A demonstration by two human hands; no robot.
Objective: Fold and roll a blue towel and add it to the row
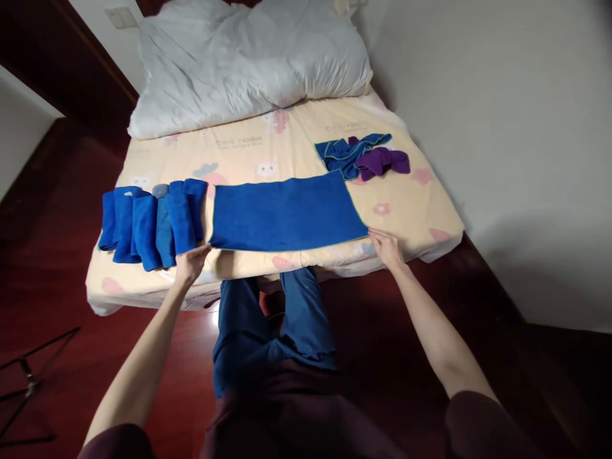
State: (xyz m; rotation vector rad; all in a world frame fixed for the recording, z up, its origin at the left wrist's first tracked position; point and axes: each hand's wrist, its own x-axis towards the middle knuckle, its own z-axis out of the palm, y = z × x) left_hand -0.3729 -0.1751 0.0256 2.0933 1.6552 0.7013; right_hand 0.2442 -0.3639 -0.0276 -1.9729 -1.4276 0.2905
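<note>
A blue towel [285, 213] lies flat, folded into a long strip, near the front edge of the bed [306, 153]. My left hand [191, 262] rests at its near left corner, fingers on the towel's edge. My right hand [386, 247] sits at its near right corner, fingers touching the corner. To the left, several folded blue towels [153, 226] lie in a row, just beside my left hand.
A crumpled blue cloth [347, 155] and a purple cloth [382, 161] lie at the bed's back right. A white duvet [248, 60] is heaped at the head. A white wall runs along the right; a black stand [29, 382] is on the dark red floor.
</note>
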